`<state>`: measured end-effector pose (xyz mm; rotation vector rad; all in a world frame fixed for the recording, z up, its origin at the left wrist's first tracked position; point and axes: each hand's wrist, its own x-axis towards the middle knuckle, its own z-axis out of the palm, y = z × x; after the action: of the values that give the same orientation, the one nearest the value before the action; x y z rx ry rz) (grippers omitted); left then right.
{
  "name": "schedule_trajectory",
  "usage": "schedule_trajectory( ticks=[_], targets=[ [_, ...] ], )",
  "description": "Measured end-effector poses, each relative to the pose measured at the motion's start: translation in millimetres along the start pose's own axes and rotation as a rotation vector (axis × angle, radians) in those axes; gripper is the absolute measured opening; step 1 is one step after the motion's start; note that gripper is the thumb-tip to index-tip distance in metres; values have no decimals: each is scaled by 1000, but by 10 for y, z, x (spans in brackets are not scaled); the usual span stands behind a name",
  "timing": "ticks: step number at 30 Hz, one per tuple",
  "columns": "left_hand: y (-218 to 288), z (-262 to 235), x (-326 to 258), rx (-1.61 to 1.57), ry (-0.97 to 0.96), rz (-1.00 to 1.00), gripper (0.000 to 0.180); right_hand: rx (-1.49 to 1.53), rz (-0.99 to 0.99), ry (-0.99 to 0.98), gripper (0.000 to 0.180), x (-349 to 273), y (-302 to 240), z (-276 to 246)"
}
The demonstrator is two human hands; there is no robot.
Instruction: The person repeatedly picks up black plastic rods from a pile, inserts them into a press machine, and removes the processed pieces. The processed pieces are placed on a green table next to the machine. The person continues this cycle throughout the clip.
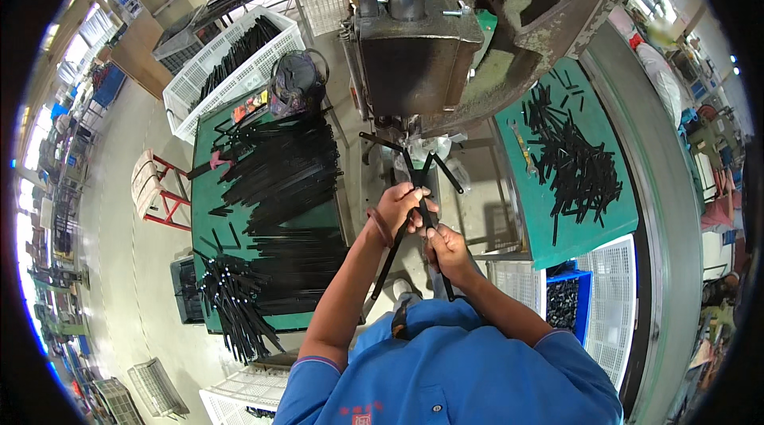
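My left hand (pixel 402 207), with a brown band at its wrist, is closed round the crossing of a black jointed bar frame (pixel 384 272). Lower on the same frame, the fingers of my right hand (pixel 449 251) pinch one bar near the crossing. Long flat bars make an X, and shorter pieces angle out from its two far ends. Both hands are in front of my body, just short of a large metal press (pixel 422 67). Parts of the joint are hidden under my fingers.
Many long black bars (pixel 278 162) lie on the left green table (pixel 208 222). Short black pieces (pixel 577 162) and a wrench (pixel 523 148) are on the right green table (pixel 517 222). A white crate (pixel 179 103) of bars stands far left; a blue bin (pixel 583 306) sits near right.
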<state>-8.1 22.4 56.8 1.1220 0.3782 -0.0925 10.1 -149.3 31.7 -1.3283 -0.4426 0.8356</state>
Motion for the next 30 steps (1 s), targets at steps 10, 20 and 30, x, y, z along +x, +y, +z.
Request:
schedule_trajectory(
  ticks=[10,20,30],
  targets=[
    [-64,-36,6,-81,-20,12,26,59,27,31,21,-53,-70,96],
    [197,128,-127,-18,30,81,22,41,-43,-13,21,-35,-230,123],
    [-1171,-562,-780,232,893,415,26,-1032,-463,-465,22,92,206,763]
  ],
)
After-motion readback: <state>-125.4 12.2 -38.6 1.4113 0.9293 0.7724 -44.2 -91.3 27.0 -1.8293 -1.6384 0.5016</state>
